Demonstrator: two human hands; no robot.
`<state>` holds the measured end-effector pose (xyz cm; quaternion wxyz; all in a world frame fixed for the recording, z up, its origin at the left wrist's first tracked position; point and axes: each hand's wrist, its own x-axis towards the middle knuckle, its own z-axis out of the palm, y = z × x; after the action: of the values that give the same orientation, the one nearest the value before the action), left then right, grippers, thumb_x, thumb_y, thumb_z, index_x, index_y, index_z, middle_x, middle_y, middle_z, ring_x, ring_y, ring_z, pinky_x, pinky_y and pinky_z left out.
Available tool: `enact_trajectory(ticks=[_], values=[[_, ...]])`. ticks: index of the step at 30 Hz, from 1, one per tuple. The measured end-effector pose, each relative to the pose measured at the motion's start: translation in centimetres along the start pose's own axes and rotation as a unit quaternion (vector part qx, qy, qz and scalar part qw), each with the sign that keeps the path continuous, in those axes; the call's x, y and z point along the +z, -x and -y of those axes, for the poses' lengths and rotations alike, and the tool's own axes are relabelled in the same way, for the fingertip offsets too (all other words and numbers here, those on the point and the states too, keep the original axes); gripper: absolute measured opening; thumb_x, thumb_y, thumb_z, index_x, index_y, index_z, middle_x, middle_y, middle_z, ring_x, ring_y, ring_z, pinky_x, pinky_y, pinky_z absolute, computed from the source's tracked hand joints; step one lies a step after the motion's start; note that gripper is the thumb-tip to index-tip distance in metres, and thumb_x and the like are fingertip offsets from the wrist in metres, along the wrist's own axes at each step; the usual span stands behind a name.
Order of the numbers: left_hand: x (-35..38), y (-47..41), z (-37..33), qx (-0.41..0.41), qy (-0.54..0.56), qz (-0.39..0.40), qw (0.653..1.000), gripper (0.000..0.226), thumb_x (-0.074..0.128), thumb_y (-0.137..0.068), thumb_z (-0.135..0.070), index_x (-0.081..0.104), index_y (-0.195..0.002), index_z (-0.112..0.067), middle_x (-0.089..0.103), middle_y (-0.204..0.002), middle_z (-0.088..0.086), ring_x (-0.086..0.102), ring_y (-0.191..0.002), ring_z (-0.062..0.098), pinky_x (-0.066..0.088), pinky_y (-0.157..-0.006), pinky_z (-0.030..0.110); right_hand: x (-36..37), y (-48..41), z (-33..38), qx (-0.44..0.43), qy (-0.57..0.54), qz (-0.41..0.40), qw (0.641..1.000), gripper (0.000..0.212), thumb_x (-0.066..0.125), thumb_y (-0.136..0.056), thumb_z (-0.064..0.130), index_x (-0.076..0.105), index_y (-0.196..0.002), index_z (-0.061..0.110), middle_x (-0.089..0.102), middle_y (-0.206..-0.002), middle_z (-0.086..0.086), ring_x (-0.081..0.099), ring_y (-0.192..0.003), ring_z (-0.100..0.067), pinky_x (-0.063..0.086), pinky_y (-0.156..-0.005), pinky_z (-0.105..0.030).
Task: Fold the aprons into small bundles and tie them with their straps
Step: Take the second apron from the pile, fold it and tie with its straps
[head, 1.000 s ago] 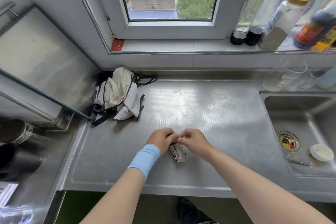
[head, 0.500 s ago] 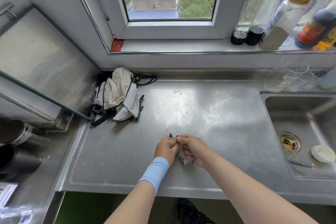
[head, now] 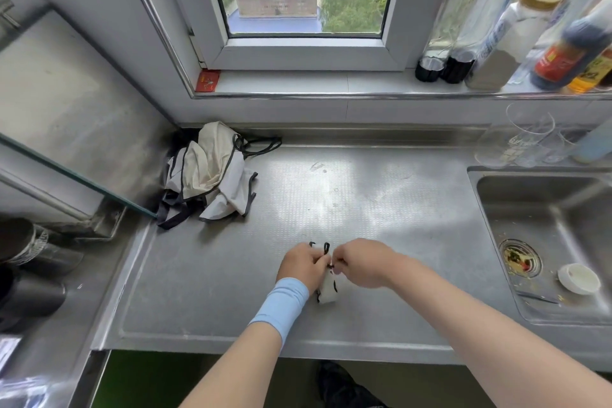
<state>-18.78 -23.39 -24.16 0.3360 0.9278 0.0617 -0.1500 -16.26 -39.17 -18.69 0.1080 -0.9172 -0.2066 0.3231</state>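
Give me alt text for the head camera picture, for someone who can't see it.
The left hand and right hand pinch the black strap of a small folded apron bundle on a steel counter. A heap of unfolded aprons lies at the back left; a sink is on the right.

From the bundle (head: pixel 328 290), bare counter (head: pixel 364 195) lies open toward twelve o'clock; crumpled aprons (head: pixel 212 175) block ten, the sink (head: pixel 546 235) three.

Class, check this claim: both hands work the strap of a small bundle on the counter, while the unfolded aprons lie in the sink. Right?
No. The head view shows the unfolded aprons at the counter's back left corner, not in the sink. The left hand and right hand do work the bundle's strap.
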Motion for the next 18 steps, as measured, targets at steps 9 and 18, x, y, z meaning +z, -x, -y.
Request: enact_trajectory(ticks=[9,18], values=[[0.1,-1.2,1.4,0.174,0.006,0.086,0.981,0.008,0.069,-0.085,-0.019,0.077,-0.087,-0.016,0.059,-0.087,-0.016,0.057,-0.083,0.008,0.043,-0.076,0.014,-2.0,-2.7,-1.3,-0.039,-0.125,-0.150,0.980,0.011,0.068,-0.084,0.019,0.075,-0.079,0.025,0.072,-0.074,0.009,0.061,-0.068,-0.005,0.046,-0.063,-0.024],[1.7,0.4,2.0,0.018,0.157,-0.005,0.987,0.008,0.071,-0.083,-0.022,0.078,-0.082,-0.018,0.053,-0.073,-0.002,0.052,-0.069,0.008,0.036,-0.063,0.011,3.2,-0.5,-2.1,0.048,-0.384,-0.030,0.922,0.015,0.072,-0.080,0.015,0.068,-0.065,0.015,0.064,-0.056,0.006,0.048,-0.043,-0.011,0.039,-0.043,-0.022]])
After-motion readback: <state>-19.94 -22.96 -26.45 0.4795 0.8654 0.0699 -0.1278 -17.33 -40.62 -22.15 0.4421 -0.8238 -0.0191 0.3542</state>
